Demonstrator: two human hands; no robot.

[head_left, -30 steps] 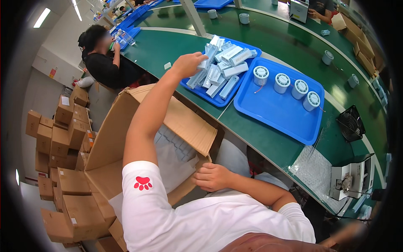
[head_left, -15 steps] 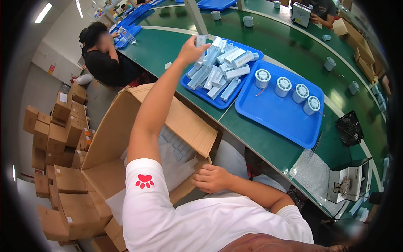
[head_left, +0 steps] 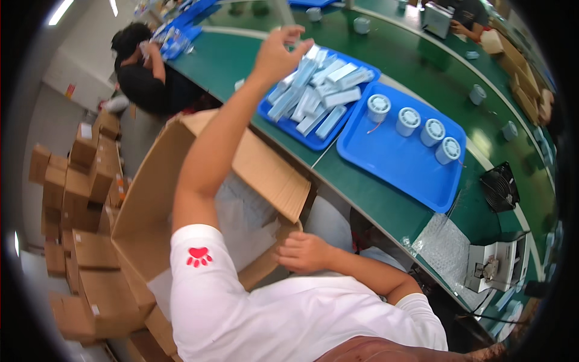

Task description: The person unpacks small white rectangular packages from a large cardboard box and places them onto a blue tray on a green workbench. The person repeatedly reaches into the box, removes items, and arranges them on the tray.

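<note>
Above the far left corner of a blue tray [head_left: 263, 110], my left hand [head_left: 278, 55] is raised with thumb and fingers apart; nothing shows between them. Several slim pale blue and white boxes [head_left: 345, 96] lie in a loose pile on this tray, just right of that hand. My right hand [head_left: 303, 252] is curled closed beside the near right edge of an open cardboard carton [head_left: 142, 223]; whatever its fingers may hold is hidden. Inside the carton, under my left arm, are white wrapping sheets [head_left: 244, 226].
A second blue tray [head_left: 392, 154] carries several round pale blue fan-like units [head_left: 408, 120]. Bubble wrap [head_left: 443, 244], a black fan [head_left: 499, 186] and a white device [head_left: 497, 262] are at the right. Stacked cartons [head_left: 96, 250] fill the left floor. A co-worker [head_left: 142, 72] sits far left.
My left hand has lifted up and away from the pile, its fingers opening, and the box that was in them no longer shows there. My right hand stays by the carton.
</note>
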